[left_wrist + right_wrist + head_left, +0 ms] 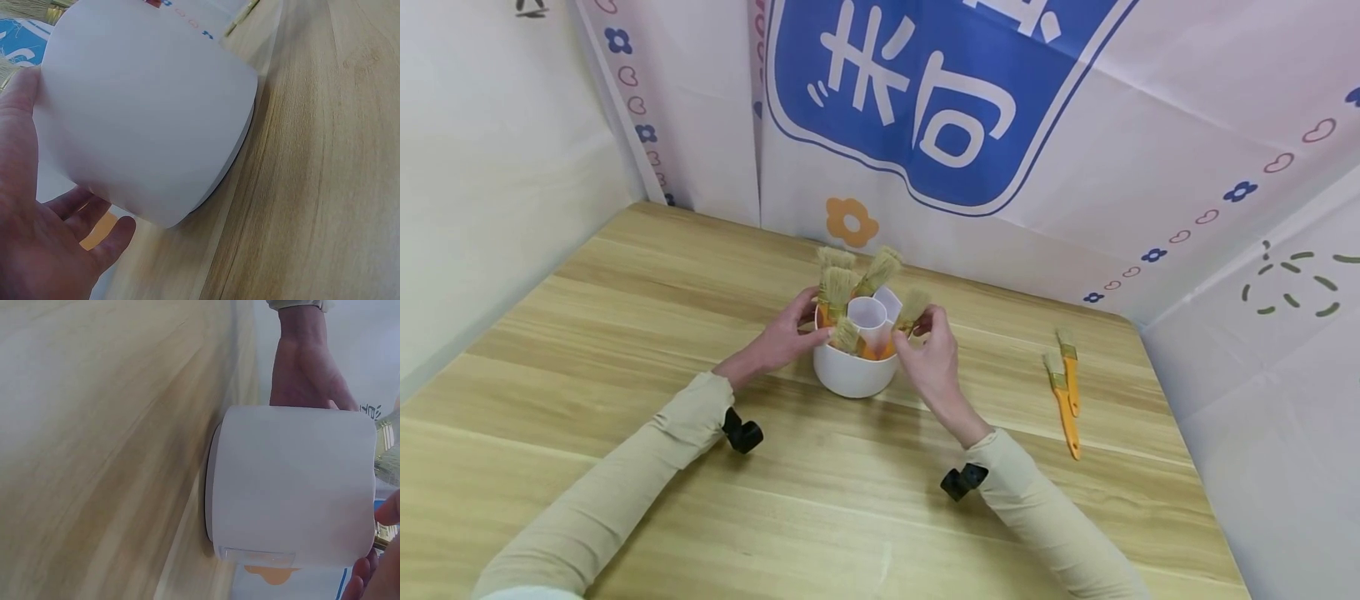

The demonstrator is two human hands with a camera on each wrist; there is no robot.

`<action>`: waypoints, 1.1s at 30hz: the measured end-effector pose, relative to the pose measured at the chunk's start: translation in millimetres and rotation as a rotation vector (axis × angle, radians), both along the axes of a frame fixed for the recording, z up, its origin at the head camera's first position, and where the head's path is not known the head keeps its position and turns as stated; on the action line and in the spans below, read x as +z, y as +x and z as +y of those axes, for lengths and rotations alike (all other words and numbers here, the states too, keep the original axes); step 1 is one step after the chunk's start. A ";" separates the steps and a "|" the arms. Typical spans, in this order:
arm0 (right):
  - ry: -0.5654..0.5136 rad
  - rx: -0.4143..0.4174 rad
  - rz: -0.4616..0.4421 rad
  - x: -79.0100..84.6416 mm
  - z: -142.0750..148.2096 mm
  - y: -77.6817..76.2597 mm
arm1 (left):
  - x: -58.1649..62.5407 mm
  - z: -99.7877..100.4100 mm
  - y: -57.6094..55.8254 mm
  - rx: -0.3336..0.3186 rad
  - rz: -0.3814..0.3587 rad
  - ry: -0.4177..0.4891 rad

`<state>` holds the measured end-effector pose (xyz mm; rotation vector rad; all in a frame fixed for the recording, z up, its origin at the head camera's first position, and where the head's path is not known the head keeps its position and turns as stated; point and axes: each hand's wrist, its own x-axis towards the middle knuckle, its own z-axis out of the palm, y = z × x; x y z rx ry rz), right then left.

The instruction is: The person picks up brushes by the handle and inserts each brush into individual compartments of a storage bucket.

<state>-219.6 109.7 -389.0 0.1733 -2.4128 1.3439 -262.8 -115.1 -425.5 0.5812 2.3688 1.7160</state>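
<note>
A white round holder stands on the wooden table, with a tube in its middle and compartments around it. Several bristle paintbrushes lean in it, bristles up. My left hand holds the holder's left side, thumb at the rim; the left wrist view shows its fingers round the wall. With thumb and fingers, my right hand pinches a paintbrush at the right rim. The lower part of that brush is hidden by the hand and the wall.
Two orange-handled paintbrushes lie side by side on the table to the right. A printed sheet with a blue sign hangs behind the table's back edge. White walls stand at both sides.
</note>
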 end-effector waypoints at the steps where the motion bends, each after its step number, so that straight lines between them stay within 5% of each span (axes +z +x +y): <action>1: -0.009 0.008 0.005 -0.7 0.6 0.0 | -0.2 0.1 -0.2 -0.001 -0.001 0.002; 13: -0.132 0.005 -0.006 -9.1 25.4 -0.3 | -1.7 0.9 -1.2 0.000 0.007 0.011; 33: 0.043 -0.107 -0.243 -23.6 86.8 -3.2 | -1.7 0.6 -0.6 -0.009 0.011 0.007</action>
